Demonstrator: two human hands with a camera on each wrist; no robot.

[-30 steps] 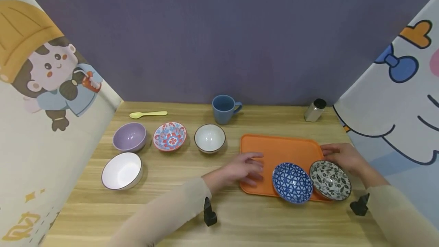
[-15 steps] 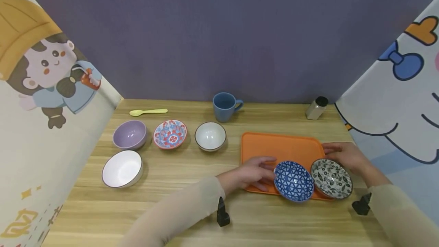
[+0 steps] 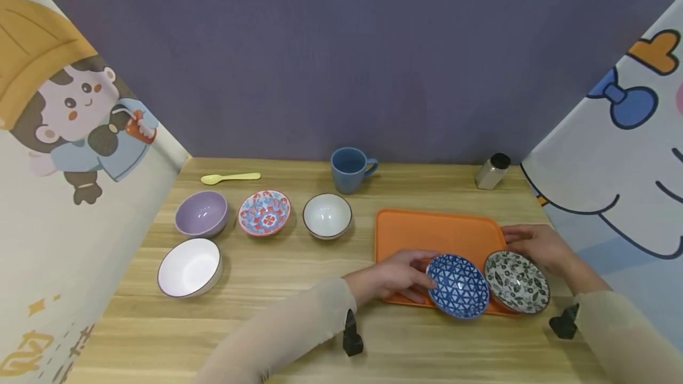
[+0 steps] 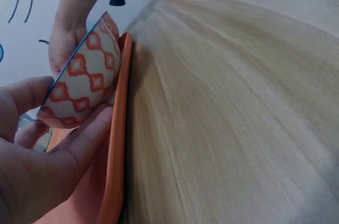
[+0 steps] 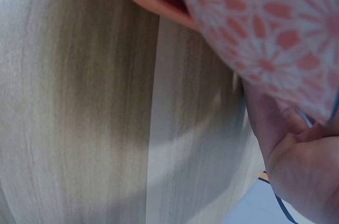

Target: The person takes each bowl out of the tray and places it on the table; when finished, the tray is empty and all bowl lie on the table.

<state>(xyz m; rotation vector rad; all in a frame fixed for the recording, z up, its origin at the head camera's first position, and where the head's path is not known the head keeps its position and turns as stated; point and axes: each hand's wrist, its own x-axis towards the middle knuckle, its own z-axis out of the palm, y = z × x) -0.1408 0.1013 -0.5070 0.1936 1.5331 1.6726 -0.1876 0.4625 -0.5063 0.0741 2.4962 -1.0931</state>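
In the head view my left hand (image 3: 402, 276) is at the left side of a blue-and-white triangle-patterned bowl (image 3: 458, 286). The left wrist view shows my thumb at the rim and fingers under the bowl's red-and-white outer side (image 4: 85, 81). My right hand (image 3: 541, 246) holds the far right side of a bowl with a black-and-white leaf pattern inside (image 3: 516, 282). Its pink-flowered outer wall (image 5: 270, 38) fills the upper right of the right wrist view, and part of that hand is hidden behind it. Both bowls tilt over the near right part of an orange tray (image 3: 421, 230).
At left stand a purple bowl (image 3: 201, 214), a white bowl (image 3: 189, 267), a red-and-blue floral bowl (image 3: 264, 213) and a dark-rimmed white bowl (image 3: 327, 216). Along the back are a yellow spoon (image 3: 230, 178), a blue mug (image 3: 349, 170) and a black-capped jar (image 3: 492, 171).
My left hand has moved right across the tray's near left part and taken hold of the blue patterned bowl's left side. My right hand and both bowls have stayed nearly in place.
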